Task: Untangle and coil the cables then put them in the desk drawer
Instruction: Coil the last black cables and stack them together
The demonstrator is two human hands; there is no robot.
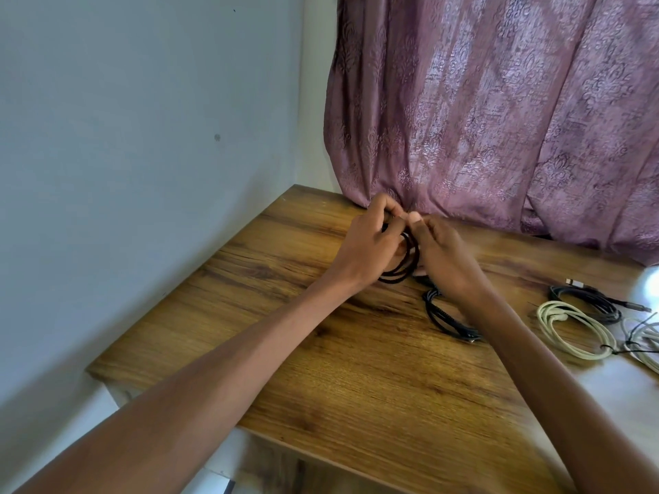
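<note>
I see both grips clamped on the black coil [403, 265]: left hand [371, 244] holds its loops, right hand [440, 254] pinches beside, coil upright between them

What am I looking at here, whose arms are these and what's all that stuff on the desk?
There is no machine here: one camera worn on a person's head looks down at their two bare arms. Both hands meet over a wooden desk, by a purple curtain. The left hand and the right hand hold a black cable coil, fingers curled round its loops. On the desk lie another black cable, a cream coiled cable, a dark coiled cable and white cords at the right edge.
</note>
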